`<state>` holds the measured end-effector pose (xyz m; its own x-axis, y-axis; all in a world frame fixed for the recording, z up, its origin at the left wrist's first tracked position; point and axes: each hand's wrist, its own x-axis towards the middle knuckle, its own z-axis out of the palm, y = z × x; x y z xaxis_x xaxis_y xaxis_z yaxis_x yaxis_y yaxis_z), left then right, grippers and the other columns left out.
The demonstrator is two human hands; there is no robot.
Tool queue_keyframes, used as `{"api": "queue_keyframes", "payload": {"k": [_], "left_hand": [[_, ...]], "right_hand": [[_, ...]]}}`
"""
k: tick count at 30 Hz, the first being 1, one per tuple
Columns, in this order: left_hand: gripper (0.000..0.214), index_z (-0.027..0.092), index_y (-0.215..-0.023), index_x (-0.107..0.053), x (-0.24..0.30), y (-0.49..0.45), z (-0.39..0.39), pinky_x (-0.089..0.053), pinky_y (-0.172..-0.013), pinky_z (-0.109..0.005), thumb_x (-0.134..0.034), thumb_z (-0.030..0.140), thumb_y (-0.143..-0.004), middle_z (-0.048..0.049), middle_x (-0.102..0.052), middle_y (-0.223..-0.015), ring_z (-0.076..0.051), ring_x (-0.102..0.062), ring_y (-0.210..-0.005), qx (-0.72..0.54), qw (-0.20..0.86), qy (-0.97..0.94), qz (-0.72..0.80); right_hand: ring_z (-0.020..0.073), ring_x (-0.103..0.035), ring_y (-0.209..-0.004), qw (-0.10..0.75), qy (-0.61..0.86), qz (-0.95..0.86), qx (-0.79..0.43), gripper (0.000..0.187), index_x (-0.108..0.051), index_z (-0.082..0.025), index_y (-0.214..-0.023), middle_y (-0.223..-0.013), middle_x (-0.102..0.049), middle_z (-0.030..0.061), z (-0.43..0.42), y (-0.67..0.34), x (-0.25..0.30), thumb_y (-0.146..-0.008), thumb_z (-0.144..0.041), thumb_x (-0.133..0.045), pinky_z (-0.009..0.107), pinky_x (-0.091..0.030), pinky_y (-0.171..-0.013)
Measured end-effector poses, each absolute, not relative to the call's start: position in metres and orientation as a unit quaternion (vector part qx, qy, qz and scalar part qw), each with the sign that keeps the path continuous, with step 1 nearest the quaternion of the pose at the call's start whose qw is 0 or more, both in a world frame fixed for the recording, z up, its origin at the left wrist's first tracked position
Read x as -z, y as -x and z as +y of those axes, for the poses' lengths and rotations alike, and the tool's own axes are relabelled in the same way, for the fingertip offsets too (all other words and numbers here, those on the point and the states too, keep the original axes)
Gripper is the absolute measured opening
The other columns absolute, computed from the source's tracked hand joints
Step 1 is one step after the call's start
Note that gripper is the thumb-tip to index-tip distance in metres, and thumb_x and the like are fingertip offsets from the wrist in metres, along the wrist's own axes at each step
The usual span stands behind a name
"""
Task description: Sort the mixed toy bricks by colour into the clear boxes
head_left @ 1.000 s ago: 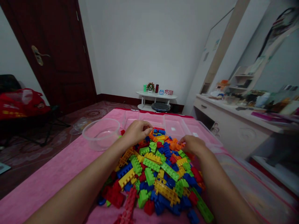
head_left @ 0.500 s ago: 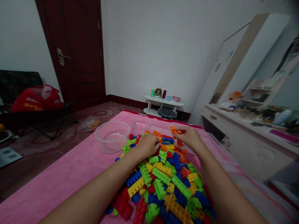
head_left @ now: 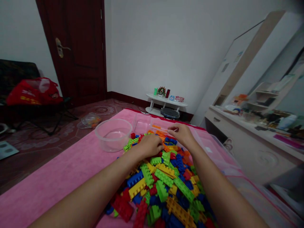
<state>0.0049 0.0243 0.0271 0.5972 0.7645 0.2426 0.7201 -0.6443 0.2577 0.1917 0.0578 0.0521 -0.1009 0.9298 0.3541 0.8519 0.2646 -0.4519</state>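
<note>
Left hand (head_left: pixel 150 145) curls on a heap of building bricks (head_left: pixel 163 180) (grip hidden); right hand (head_left: pixel 181 134), fingers loosely apart, reaches over a clear tray (head_left: pixel 142 122).

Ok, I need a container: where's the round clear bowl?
Head view: the round clear bowl sits on the pink cloth, left of the brick pile.

multicoloured bricks (head_left: pixel 163 177), pink cloth (head_left: pixel 66 177), red bag (head_left: pixel 33 91)
</note>
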Motion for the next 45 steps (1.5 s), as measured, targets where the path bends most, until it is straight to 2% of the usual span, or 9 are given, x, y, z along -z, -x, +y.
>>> {"api": "queue_keyframes", "payload": {"k": [4, 12, 15, 19, 24, 28, 33, 40, 45], "left_hand": [[0.020, 0.021, -0.090, -0.072, -0.029, 0.005, 0.031, -0.043, -0.066, -0.025, -0.060, 0.029, -0.076, -0.0046, -0.071, -0.087, -0.020, -0.063, -0.080, -0.134, 0.109, -0.920, 0.352], [0.033, 0.014, -0.097, -0.070, -0.048, 0.027, 0.038, -0.043, -0.069, -0.020, -0.072, 0.021, -0.064, -0.0040, -0.070, -0.094, -0.014, -0.061, -0.079, -0.121, 0.201, -0.921, 0.311], [0.026, 0.013, -0.091, -0.072, -0.055, 0.028, 0.035, -0.043, -0.067, -0.019, -0.071, 0.018, -0.065, -0.0042, -0.070, -0.088, -0.014, -0.060, -0.074, -0.152, 0.197, -0.913, 0.322], [0.023, 0.014, -0.088, -0.073, -0.053, 0.021, 0.027, -0.038, -0.053, -0.018, -0.071, 0.022, -0.066, -0.0011, -0.068, -0.070, -0.011, -0.056, -0.059, -0.086, 0.231, -0.918, 0.311], [0.027, 0.016, -0.087, -0.073, -0.044, 0.012, 0.023, -0.034, -0.050, -0.018, -0.076, 0.027, -0.062, -0.0006, -0.068, -0.069, -0.011, -0.055, -0.058, -0.071, 0.194, -0.933, 0.296], [0.020, 0.019, -0.084, -0.073, -0.040, 0.012, 0.024, -0.033, -0.050, -0.018, -0.073, 0.022, -0.064, 0.0004, -0.068, -0.069, -0.011, -0.056, -0.058, -0.088, 0.174, -0.929, 0.316], [0.014, 0.018, -0.079, -0.072, -0.041, 0.013, 0.024, -0.034, -0.053, -0.019, -0.070, 0.019, -0.065, -0.0010, -0.069, -0.070, -0.013, -0.058, -0.063, -0.086, 0.138, -0.932, 0.324], [0.018, 0.018, -0.083, -0.073, -0.046, 0.013, 0.022, -0.036, -0.054, -0.018, -0.069, 0.015, -0.065, -0.0008, -0.069, -0.072, -0.012, -0.058, -0.063, -0.091, 0.152, -0.926, 0.334], [0.022, 0.018, -0.089, -0.072, -0.043, 0.016, 0.026, -0.039, -0.059, -0.019, -0.071, 0.019, -0.066, -0.0024, -0.070, -0.079, -0.014, -0.060, -0.068, -0.087, 0.160, -0.923, 0.338]], "right_hand": [[0.0179, -0.063, -0.072, 0.226, 0.574, -0.770, -0.162, 0.020, -0.073, -0.019, -0.084, -0.079, -0.071, 0.0029, 0.015, -0.201, -0.041, -0.067, -0.026, -0.066, 0.026, -0.046, -0.063], [0.0179, -0.060, -0.076, 0.125, 0.588, -0.782, -0.161, 0.041, -0.070, -0.023, -0.099, -0.086, -0.067, 0.0025, -0.019, -0.196, -0.050, -0.058, -0.030, -0.074, 0.025, -0.043, -0.065], [0.0191, -0.060, -0.080, 0.100, 0.607, -0.779, -0.116, 0.033, -0.071, -0.024, -0.092, -0.089, -0.065, 0.0033, -0.023, -0.194, -0.051, -0.059, -0.028, -0.074, 0.026, -0.042, -0.066], [0.0202, -0.059, -0.083, 0.086, 0.628, -0.770, -0.071, 0.023, -0.071, -0.024, -0.084, -0.094, -0.063, 0.0044, -0.025, -0.194, -0.049, -0.062, -0.030, -0.073, 0.027, -0.041, -0.070], [0.0172, -0.058, -0.082, 0.124, 0.597, -0.791, -0.055, 0.034, -0.068, -0.025, -0.098, -0.100, -0.062, 0.0035, -0.031, -0.188, -0.056, -0.065, -0.017, -0.066, 0.025, -0.041, -0.070], [0.0180, -0.059, -0.081, 0.104, 0.548, -0.825, -0.094, 0.034, -0.069, -0.029, -0.101, -0.094, -0.066, 0.0010, -0.039, -0.176, -0.057, -0.067, -0.022, -0.065, 0.026, -0.041, -0.069], [0.0222, -0.059, -0.093, 0.087, 0.539, -0.833, -0.087, 0.044, -0.065, -0.029, -0.111, -0.104, -0.065, 0.0047, -0.043, -0.166, -0.044, -0.068, -0.027, -0.067, 0.031, -0.040, -0.078], [0.0191, -0.060, -0.081, 0.162, 0.520, -0.832, -0.108, 0.036, -0.072, -0.023, -0.093, -0.089, -0.069, 0.0033, -0.034, -0.163, -0.037, -0.062, -0.016, -0.057, 0.027, -0.042, -0.071], [0.0136, -0.059, -0.062, 0.272, 0.552, -0.745, -0.259, 0.036, -0.069, -0.017, -0.091, -0.084, -0.067, 0.0034, -0.032, -0.171, -0.052, -0.059, -0.015, -0.053, 0.023, -0.044, -0.055]]}}
